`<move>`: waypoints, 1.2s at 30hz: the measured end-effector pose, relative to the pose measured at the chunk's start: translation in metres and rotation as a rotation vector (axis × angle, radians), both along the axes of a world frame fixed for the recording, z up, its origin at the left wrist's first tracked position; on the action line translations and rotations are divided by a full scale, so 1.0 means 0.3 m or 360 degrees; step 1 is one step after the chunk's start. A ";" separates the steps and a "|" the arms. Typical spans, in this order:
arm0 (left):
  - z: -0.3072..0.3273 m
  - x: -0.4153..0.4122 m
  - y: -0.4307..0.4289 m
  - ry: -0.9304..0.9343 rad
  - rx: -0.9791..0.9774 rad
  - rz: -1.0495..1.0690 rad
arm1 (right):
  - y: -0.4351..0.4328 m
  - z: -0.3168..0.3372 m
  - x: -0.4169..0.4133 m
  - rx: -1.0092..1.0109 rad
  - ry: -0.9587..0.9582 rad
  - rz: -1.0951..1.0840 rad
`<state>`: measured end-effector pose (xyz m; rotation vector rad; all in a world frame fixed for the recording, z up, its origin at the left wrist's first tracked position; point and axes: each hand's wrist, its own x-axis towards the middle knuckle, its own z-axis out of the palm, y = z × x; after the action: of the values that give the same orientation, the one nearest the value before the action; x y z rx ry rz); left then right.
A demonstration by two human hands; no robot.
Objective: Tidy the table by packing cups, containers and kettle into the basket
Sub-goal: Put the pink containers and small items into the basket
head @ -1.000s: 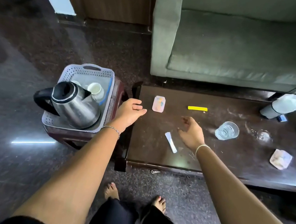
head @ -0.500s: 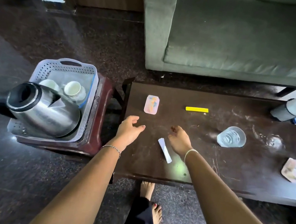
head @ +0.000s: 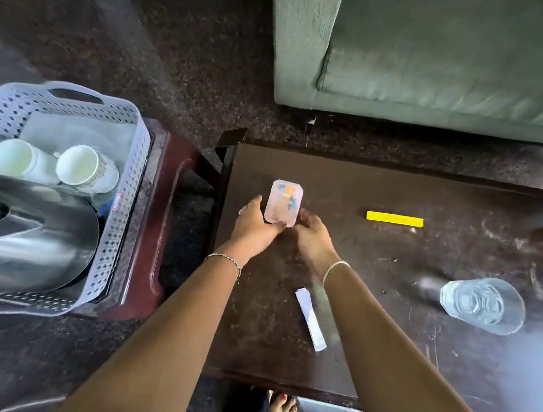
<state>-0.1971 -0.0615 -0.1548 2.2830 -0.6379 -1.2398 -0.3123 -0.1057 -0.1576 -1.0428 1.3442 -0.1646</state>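
A small clear plastic container (head: 284, 201) with colourful contents lies on the dark wooden table (head: 383, 341). My left hand (head: 255, 226) grips its left and near edge. My right hand (head: 313, 235) touches its right near corner. The grey perforated basket (head: 116, 220) stands on a low red-brown stool at the left. It holds the steel kettle (head: 18, 231) and two white cups (head: 86, 169). A clear drinking glass (head: 481, 304) stands on the table at the right.
A yellow sachet (head: 394, 218) lies farther back on the table and a white sachet (head: 310, 319) lies between my forearms. A green sofa (head: 455, 57) stands behind the table. My bare foot (head: 282, 411) shows below the table's front edge.
Both hands moved forward across the table and closed around the small container. The camera dropped closer and tilted down; the items at the table's far right left the view.
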 end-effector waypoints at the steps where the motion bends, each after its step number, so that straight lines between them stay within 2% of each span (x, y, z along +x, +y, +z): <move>1: -0.007 0.000 -0.006 0.0024 -0.0002 0.0010 | 0.003 -0.007 0.008 0.0003 -0.0015 -0.0032; 5: -0.020 -0.002 -0.028 0.0056 -0.0083 0.0005 | 0.011 -0.027 0.034 -0.0039 -0.0028 -0.0185; 10: -0.006 0.010 -0.030 0.0138 -0.0136 0.0160 | 0.015 -0.024 0.041 -0.0160 0.0034 -0.0260; 16: 0.072 0.009 0.001 0.0538 -0.0332 0.0436 | 0.029 0.058 0.018 -0.0767 0.0177 -0.0221; 20: 0.156 -0.012 0.015 0.0855 -0.0365 0.0637 | 0.057 0.142 -0.004 -0.0846 0.0066 -0.0275; 25: 0.263 -0.032 0.062 0.1297 -0.0390 0.0700 | 0.112 0.252 -0.061 -0.0976 0.0002 -0.0043; 30: 0.323 -0.064 0.119 0.1393 -0.0365 0.0724 | 0.168 0.330 -0.114 -0.1271 0.0140 0.0254; 33: 0.327 -0.077 0.161 0.1399 -0.0409 0.0881 | 0.190 0.342 -0.150 -0.1255 0.0150 0.0223; 36: 0.312 -0.082 0.212 0.1367 -0.0452 0.0997 | 0.223 0.310 -0.204 -0.1013 0.0252 -0.0101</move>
<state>-0.2219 0.0022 -0.0613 1.3359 0.1971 -1.4827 -0.3736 -0.0389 -0.0645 -1.5670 1.5076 -0.5965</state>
